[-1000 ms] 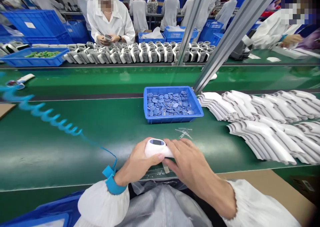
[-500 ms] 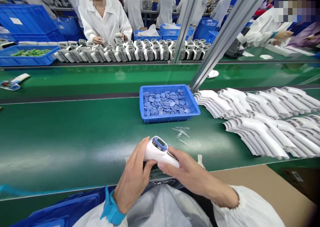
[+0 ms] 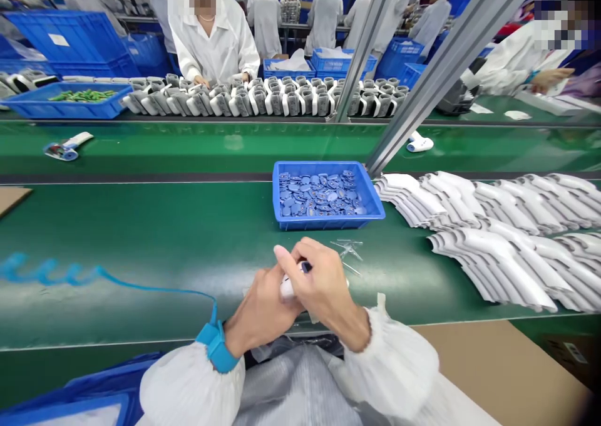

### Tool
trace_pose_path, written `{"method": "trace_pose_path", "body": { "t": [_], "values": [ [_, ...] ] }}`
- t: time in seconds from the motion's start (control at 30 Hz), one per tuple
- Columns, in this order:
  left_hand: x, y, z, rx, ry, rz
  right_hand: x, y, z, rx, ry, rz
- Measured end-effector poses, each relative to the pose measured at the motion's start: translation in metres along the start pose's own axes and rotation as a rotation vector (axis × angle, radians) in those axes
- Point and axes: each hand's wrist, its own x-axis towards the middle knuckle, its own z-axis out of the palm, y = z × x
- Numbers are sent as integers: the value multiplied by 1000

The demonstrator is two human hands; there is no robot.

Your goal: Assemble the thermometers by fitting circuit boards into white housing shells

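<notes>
Both hands have shifted since the earlier frame: left hand [image 3: 270, 308] grasps the white handheld housing [image 3: 287, 289], right hand [image 3: 325, 283] now curls over its top, mostly hiding the display [image 3: 306, 267], so it can't be read. Green worktop [image 3: 131, 235] stretches left, blue cord [image 3: 154, 287] crossing. Housing held near front edge; blue bin [image 3: 331, 224] beyond, transparent slivers [image 3: 349, 249] just past right hand, white shell stacks [image 3: 498, 257] bounding right.
</notes>
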Motion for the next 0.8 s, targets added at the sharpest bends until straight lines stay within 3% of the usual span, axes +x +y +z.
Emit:
{"method": "trace_pose_path", "body": {
  "t": [0.1,0.2,0.27,0.4,0.53,0.7,0.8],
  "values": [
    [2,-2,0,84,-40,79,8,-7,16,-228,129,-141],
    [3,-6,0,249,74,150,10,-6,22,-256,340,-265],
    [4,-7,-1,222,90,142,11,-4,24,-256,444,-288],
    [5,-7,-2,152,-28,141,12,-5,27,-265,434,-304],
    [6,-7,-4,272,74,118,16,-7,29,-202,466,-280],
    [5,-1,-19,71,56,91,23,-11,15,-29,527,-59],
    [3,-1,-19,67,71,99,22,-10,11,-51,389,-38]
  ]
}}
